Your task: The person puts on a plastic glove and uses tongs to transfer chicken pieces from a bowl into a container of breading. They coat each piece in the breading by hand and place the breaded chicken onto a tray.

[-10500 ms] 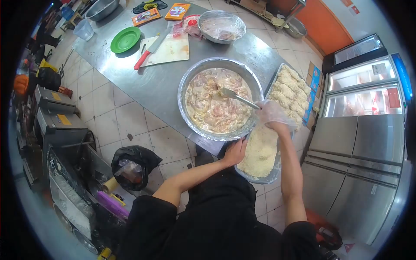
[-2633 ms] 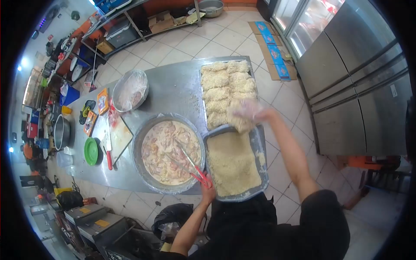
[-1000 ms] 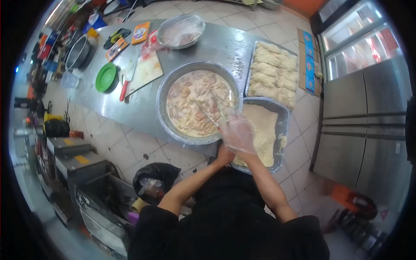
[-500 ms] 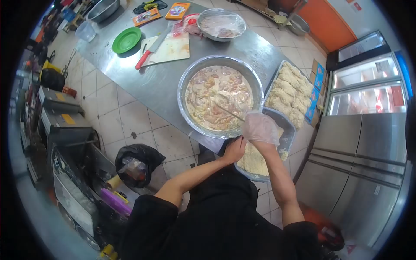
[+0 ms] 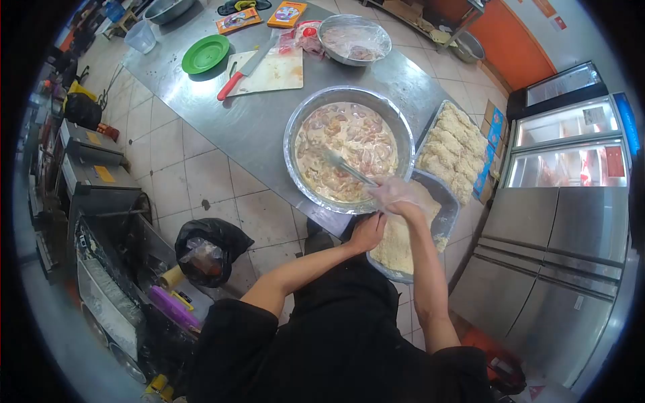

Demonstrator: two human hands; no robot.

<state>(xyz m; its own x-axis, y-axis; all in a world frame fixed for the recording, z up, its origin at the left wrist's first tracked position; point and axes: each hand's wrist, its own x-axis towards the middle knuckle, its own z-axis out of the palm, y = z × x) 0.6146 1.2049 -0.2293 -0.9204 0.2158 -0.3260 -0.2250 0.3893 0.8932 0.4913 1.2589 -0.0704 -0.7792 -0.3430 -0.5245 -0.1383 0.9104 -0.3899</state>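
A large metal basin [image 5: 290,168] holds pieces of raw meat in a pale, creamy liquid [image 5: 346,134]. My right hand [image 5: 396,195], in a clear plastic glove, is closed around a long-handled metal utensil [image 5: 356,174] over the basin's near right side. The utensil's blurred far end reaches into the mixture. Bare and curled, my left hand [image 5: 368,232] grips the basin's near rim. Just right of both hands, a grey tub [image 5: 449,208] contains pale yellow crumbs or flour [image 5: 396,245]. Beyond it, a tray holds crumb-coated pieces [image 5: 453,148].
On the metal table [image 5: 248,144] lie a red-handled knife [image 5: 232,86], a cutting board [image 5: 285,74] and a green plate [image 5: 205,54]. A film-covered bowl [image 5: 355,40] stands behind the basin. A black bag [image 5: 208,252] is at lower left; a steel fridge [image 5: 517,242] stands right.
The utensil has swung in my right hand, its far end now lower and further left in the mixture. My left hand stays at the rim. The whole view has shifted slightly.
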